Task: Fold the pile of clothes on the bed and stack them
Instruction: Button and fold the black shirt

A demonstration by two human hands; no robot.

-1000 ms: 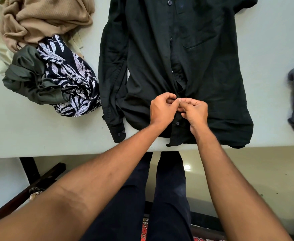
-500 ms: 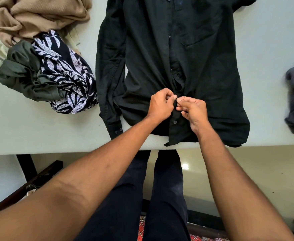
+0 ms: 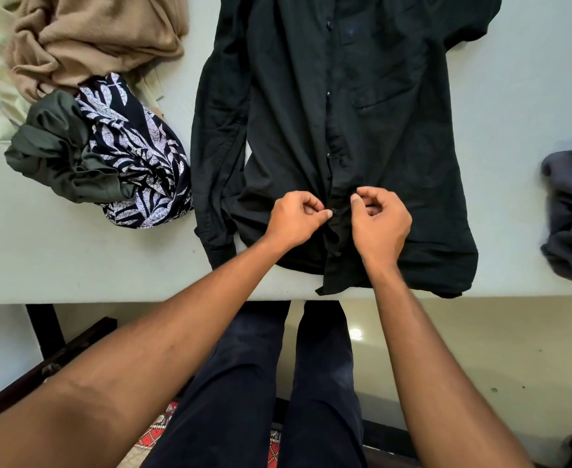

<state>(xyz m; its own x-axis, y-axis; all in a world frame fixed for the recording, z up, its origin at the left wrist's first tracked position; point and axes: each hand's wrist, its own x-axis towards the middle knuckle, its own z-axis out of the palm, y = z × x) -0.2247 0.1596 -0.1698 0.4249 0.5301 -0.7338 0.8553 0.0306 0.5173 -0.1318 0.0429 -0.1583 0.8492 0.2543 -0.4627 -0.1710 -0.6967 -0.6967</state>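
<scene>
A black button-up shirt (image 3: 396,157) lies flat, front up, on the white bed (image 3: 75,258), its hem at the near edge. My left hand (image 3: 294,221) pinches the shirt's button strip beside a lower button. My right hand (image 3: 379,224) hovers just right of that button with fingers curled; no cloth shows between them. A pile of unfolded clothes sits at the far left: a tan knit (image 3: 85,38), an olive garment (image 3: 58,146) and a navy leaf-print piece (image 3: 136,157).
A grey garment (image 3: 571,211) lies at the bed's right edge. The near bed edge runs just below the shirt hem. My dark-trousered legs (image 3: 261,383) stand on the pale floor (image 3: 497,349), and a dark bed frame leg (image 3: 45,329) is at lower left.
My two hands were pressed together at the shirt's button strip. They have now drawn a little apart, showing a button between them. The right hand has let go of the cloth.
</scene>
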